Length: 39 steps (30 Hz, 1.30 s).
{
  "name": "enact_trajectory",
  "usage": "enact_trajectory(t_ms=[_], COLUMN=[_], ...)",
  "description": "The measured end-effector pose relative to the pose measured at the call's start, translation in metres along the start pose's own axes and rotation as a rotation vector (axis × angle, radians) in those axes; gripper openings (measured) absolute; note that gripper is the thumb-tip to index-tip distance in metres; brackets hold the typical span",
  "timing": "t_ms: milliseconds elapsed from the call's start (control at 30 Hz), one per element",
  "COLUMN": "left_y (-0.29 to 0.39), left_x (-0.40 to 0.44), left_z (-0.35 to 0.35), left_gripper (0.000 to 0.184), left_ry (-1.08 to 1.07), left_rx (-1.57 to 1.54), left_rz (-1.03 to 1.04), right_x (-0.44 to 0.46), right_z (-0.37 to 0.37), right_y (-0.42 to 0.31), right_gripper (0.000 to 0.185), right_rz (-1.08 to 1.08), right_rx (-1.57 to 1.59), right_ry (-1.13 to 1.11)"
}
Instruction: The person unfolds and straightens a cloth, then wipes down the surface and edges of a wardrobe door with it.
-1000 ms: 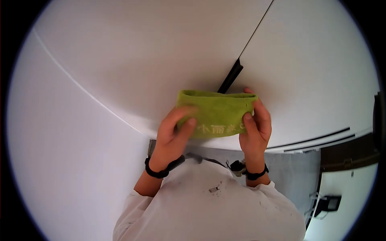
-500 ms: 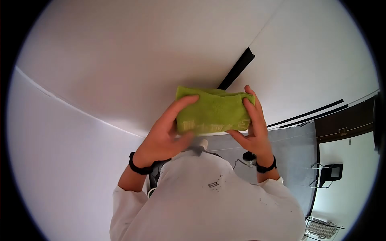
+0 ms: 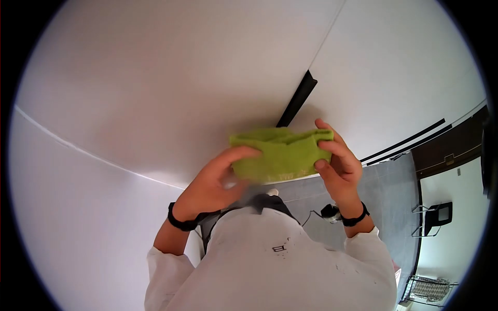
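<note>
A folded green cloth [image 3: 285,158] with pale lettering along its lower edge is held up between my two hands, in front of a white surface. My left hand [image 3: 218,179] is at its left side, fingers over the front and the thumb blurred near the bottom corner. On the right edge, my right hand [image 3: 340,163] pinches the cloth between thumb and fingers, with one fingertip behind it. The top edge of the cloth sags into loose folds. Black bands circle both wrists.
Behind the cloth a black strip [image 3: 298,98] runs up the white surface [image 3: 155,78]. Two thin black strips lie at the right. A black chair [image 3: 438,218] and a rack with patterned fabric [image 3: 430,288] stand at the lower right. A small dark object [image 3: 330,212] is on the grey floor.
The cloth's flat top edge has slackened into folds and its lettering has blurred. My left hand has shifted left and its grip has spread; my right hand has moved slightly right.
</note>
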State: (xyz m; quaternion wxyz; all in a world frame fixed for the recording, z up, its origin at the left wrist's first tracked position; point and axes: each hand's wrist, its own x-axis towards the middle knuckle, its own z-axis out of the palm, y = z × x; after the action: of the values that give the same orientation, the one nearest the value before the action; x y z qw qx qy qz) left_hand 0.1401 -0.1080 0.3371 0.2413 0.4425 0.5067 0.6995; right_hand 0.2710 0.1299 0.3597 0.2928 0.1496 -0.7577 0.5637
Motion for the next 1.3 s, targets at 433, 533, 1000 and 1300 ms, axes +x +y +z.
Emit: enact_trajectory(t_ms=[433,533,1000,1300], left_y=[-0.018,-0.026,-0.034,-0.024], left_x=[-0.004,-0.010,-0.007,0.003], left_z=[0.033,0.040,0.032,0.023], left_gripper=[0.050,0.048,0.036,0.035], left_ry=[0.119,0.209,0.183,0.008], left_rx=[-0.114,-0.428,0.095,-0.015], left_rz=[0.160,0.078,0.098,-0.168], right_x=[-0.012,-0.017,-0.020,-0.025], right_z=[-0.006,-0.005,-0.013,-0.031], right_y=[0.001,0.003,-0.001,0.004], right_gripper=[0.031,0.036,0.089,0.061], right_rz=[-0.069,-0.079,0.362,0.024], right_rx=[-0.006,-0.061,0.287,-0.201], right_ry=[0.007,0.035,-0.191,-0.268])
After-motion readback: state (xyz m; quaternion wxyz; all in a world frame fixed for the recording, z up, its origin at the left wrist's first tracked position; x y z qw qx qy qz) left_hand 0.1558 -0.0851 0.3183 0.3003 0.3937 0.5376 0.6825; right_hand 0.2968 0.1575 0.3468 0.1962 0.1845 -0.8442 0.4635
